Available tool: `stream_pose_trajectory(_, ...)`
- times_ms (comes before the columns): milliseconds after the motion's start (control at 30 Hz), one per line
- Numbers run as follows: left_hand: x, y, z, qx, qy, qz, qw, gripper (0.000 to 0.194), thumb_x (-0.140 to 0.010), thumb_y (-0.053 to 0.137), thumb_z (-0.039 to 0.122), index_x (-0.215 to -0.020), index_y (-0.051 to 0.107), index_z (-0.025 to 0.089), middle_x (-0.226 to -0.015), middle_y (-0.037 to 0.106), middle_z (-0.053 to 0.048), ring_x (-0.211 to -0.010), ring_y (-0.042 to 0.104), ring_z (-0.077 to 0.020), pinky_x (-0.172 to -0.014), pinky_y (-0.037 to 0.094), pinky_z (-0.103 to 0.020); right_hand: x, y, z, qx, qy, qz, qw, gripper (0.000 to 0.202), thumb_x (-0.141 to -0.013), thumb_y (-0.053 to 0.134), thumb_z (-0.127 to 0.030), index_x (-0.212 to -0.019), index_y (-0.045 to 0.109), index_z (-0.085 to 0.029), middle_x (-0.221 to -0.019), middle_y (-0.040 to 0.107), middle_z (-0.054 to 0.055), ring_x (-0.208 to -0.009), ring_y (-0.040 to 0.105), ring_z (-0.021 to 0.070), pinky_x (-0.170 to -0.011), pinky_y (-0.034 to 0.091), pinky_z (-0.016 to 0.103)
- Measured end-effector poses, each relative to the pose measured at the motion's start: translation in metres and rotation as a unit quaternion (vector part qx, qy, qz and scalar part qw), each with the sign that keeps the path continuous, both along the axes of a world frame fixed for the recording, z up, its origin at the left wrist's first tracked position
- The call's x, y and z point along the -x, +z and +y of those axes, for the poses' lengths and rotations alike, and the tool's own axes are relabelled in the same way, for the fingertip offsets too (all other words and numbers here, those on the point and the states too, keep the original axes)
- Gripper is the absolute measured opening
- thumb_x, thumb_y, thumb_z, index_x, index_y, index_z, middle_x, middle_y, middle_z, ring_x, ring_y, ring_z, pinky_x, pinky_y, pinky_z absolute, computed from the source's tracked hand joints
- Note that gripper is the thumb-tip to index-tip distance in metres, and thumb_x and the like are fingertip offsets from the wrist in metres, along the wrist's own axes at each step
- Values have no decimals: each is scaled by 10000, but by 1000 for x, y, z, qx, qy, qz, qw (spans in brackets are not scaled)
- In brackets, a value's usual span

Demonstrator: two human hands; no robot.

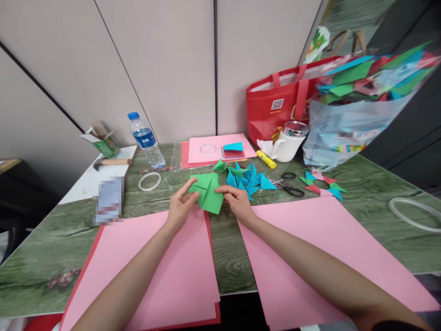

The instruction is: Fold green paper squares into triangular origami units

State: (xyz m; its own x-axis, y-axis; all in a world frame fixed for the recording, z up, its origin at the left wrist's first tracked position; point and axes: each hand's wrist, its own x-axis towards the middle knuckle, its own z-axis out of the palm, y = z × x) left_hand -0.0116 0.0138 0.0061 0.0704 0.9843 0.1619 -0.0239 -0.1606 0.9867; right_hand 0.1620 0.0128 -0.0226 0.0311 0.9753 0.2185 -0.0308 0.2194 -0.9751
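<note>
Between my two hands is a green sheet of folded paper [211, 200], with crease lines and flaps on its face. My left hand [182, 204] pinches its left edge between thumb and fingers. At its right edge, my right hand [237, 202] grips it with thumb and forefinger. Just behind the right hand lies a pile of blue folded paper pieces [250, 179], with green folded pieces [237, 170] among them. Black-handled scissors [289, 184] rest right of the pile. Pink paper sheets [161, 276] lie under my left forearm, and more pink sheets [310, 257] under the right.
A water bottle [146, 140], a hammer [113, 162] and a white ring [149, 181] are at the left. Behind stand a white mug [289, 145], a glue stick [266, 159], a red bag [262, 110] and a plastic bag [330, 133] of folded paper. A multicoloured paper ring [315, 188] lies right.
</note>
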Motion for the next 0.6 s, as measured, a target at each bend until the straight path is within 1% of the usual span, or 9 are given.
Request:
stream_pose_trajectory(33, 0, -1, 0, 2, -2, 5, 1000, 528, -668, 642, 304, -1172, 522, 201, -1066, 607, -73, -807, 587, -169, -661, 463, -254, 0, 1, 0, -10, 4, -6, 1000, 259, -703, 428, -189, -776, 676, -208, -929, 628, 32, -848, 574, 180, -620, 484, 278)
stream_pose_trajectory(100, 0, -4, 0, 9, -15, 15, 1000, 494, -670, 639, 316, -1139, 557, 182, -976, 643, -65, -788, 588, -179, -650, 461, -252, 0, 3, -1, -39, 10, -27, 999, 262, -695, 434, -156, -787, 674, -206, -932, 620, 38, -880, 565, 178, -689, 480, 296)
stream_pose_trajectory(167, 1, -8, 1, 19, -29, 19, 999, 447, -675, 633, 315, -1096, 591, 169, -959, 652, -69, -785, 585, -179, -642, 456, -248, 1, 2, -1, -64, 20, -43, 997, 290, -670, 434, -108, -807, 670, -205, -920, 613, 35, -892, 559, 168, -762, 464, 311)
stream_pose_trajectory(200, 2, -9, 2, 26, -34, 14, 999, 432, -678, 630, 311, -1084, 599, 167, -960, 653, -73, -773, 584, -173, -636, 453, -246, 2, 1, -2, -67, 29, -45, 996, 312, -655, 433, -89, -827, 664, -207, -917, 606, 33, -886, 557, 163, -770, 464, 311)
stream_pose_trajectory(300, 5, -13, 5, 48, -26, -14, 998, 402, -673, 632, 297, -1049, 619, 155, -917, 664, -78, -707, 580, -146, -616, 444, -238, 4, 0, -4, -47, 74, -38, 995, 363, -638, 437, -79, -908, 638, -214, -957, 564, 36, -877, 545, 156, -674, 500, 274)
stream_pose_trajectory(367, 6, -14, 6, 56, -15, -23, 998, 372, -671, 634, 290, -1015, 637, 147, -884, 670, -75, -671, 572, -131, -599, 435, -228, 5, 0, -5, -40, 102, -44, 993, 359, -643, 459, -90, -936, 627, -212, -993, 531, 46, -888, 533, 157, -611, 506, 238)
stream_pose_trajectory(433, 6, -13, 6, 59, -12, -25, 998, 365, -665, 642, 284, -1001, 641, 143, -873, 670, -72, -660, 566, -126, -582, 430, -220, 6, 1, -7, -44, 118, -56, 990, 337, -645, 498, -103, -940, 625, -206, -1010, 500, 51, -881, 530, 151, -589, 501, 213)
stream_pose_trajectory(600, 2, -8, 2, 75, -49, -47, 995, 521, -598, 703, 221, -1099, 576, 153, -894, 665, -68, -707, 578, -140, -609, 444, -229, 6, 5, -10, -55, 125, -79, 987, 302, -614, 637, -179, -915, 610, -184, -949, 461, 39, -817, 522, 132, -612, 507, 215)
